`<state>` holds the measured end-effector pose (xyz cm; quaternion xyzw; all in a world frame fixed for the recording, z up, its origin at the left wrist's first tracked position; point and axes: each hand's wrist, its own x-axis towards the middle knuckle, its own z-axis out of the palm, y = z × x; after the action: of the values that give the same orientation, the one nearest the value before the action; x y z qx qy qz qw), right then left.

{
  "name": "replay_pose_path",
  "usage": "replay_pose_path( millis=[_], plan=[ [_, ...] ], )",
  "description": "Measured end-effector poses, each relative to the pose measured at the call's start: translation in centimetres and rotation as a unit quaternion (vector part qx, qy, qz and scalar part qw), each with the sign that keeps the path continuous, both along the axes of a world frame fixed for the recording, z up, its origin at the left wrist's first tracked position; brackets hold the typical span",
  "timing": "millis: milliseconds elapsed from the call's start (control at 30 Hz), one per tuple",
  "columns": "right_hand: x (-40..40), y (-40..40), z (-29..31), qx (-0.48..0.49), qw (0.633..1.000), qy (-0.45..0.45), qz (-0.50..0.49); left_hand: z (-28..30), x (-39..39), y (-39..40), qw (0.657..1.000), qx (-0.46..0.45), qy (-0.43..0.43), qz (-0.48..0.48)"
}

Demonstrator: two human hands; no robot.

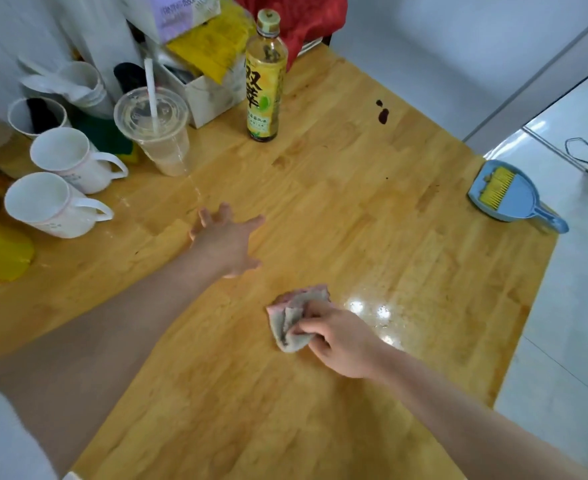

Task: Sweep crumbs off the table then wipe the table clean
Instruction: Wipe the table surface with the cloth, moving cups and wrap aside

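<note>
Right hand fingers curled, bunching a crumpled grey-pink cloth against the glossy wood-plank table; cloth sticks out past the fingertips. Left hand fingers spread, holding nothing, over bare wood. Blue plastic dustpan well right of both hands, at the table edge.

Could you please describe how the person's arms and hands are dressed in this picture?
Both forearms are bare up to the frame edge: no sleeves, gloves, watch, rings or bracelets show on the left hand or the right hand. A bit of pale garment shows at the lower left corner.
</note>
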<state>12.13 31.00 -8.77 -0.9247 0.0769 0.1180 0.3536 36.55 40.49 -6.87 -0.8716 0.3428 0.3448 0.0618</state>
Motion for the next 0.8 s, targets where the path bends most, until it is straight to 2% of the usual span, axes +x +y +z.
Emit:
replay_pose_path(
  millis=[33, 67, 100, 133, 200, 233, 267, 300, 367, 400, 467, 500, 533, 600, 633, 700, 733, 767, 800],
  plan=[
    [-1.4, -1.5, 0.0, 0.019, 1.0, -0.018, -0.003, -0.1, 0.2, 0.2, 1.0, -0.005, 0.002, 0.005],
    [-2.5, -4.3, -0.4, 0.008, 0.997, -0.032, -0.063, -0.3, 0.0, 0.3, 1.0, -0.011, 0.004, 0.009],
    [-3.0, -7.8, -0.8, -0.023, 0.985, -0.034, -0.169, -0.4, 0.1, 0.5, 1.0, -0.016, 0.004, 0.013],
    [-3.2, -11.6, -0.7, -0.061, 0.952, -0.012, -0.298, -0.4, 0.2, 0.5, 1.0, -0.017, 0.001, 0.016],
    [-3.9, -17.6, -0.9, -0.049, 0.84, 0.038, -0.539, -0.3, -0.5, 0.2, 1.0, -0.004, -0.023, 0.019],
    [-3.7, -18.4, -1.2, -0.02, 0.814, 0.04, -0.578, -0.2, -1.1, -0.1, 0.999, 0.0, -0.044, 0.029],
    [-2.9, -17.5, -1.2, 0.009, 0.827, 0.018, -0.563, 0.0, -2.3, -0.7, 0.997, -0.005, -0.068, 0.041],
    [-2.4, -15.6, -1.4, 0.024, 0.862, -0.015, -0.507, 0.3, -4.1, -1.5, 0.995, -0.019, -0.085, 0.046],
    [-2.5, -8.9, -0.5, 0.032, 0.954, -0.034, -0.297, 0.4, -8.3, -3.1, 0.995, -0.059, -0.076, 0.037],
    [-3.7, -6.0, -0.3, 0.009, 0.982, -0.022, -0.187, 0.4, -10.2, -3.7, 0.995, -0.07, -0.059, 0.031],
    [-7.2, -3.8, 1.2, -0.048, 0.995, 0.01, -0.082, 0.3, -13.5, -4.6, 0.997, -0.058, -0.03, 0.031],
    [-8.7, -4.8, 1.5, -0.051, 0.996, -0.001, -0.068, 0.1, -14.4, -4.7, 0.998, -0.044, -0.018, 0.039],
    [-10.3, -7.2, 1.4, -0.058, 0.996, -0.017, -0.072, 0.0, -15.4, -4.9, 0.998, -0.029, -0.004, 0.049],
    [-12.2, -12.9, 2.2, -0.095, 0.982, -0.009, -0.16, -0.2, -16.8, -5.2, 0.998, -0.01, 0.023, 0.061],
    [-13.1, -16.1, 2.2, -0.098, 0.961, 0.0, -0.258, -0.2, -17.3, -5.4, 0.998, -0.01, 0.024, 0.062],
    [-14.5, -19.8, 1.9, -0.08, 0.892, -0.002, -0.444, -0.3, -17.7, -5.7, 0.998, -0.011, 0.016, 0.064],
    [-14.8, -20.1, 1.6, -0.073, 0.877, -0.013, -0.475, -0.3, -17.8, -5.9, 0.998, -0.009, 0.015, 0.065],
    [-14.3, -19.2, 1.3, -0.06, 0.888, -0.027, -0.456, -0.3, -17.6, -5.8, 0.998, -0.007, 0.016, 0.067],
    [-13.8, -17.4, 1.2, -0.026, 0.918, -0.041, -0.394, -0.4, -17.4, -5.7, 0.997, -0.009, 0.018, 0.069]
  ],
)
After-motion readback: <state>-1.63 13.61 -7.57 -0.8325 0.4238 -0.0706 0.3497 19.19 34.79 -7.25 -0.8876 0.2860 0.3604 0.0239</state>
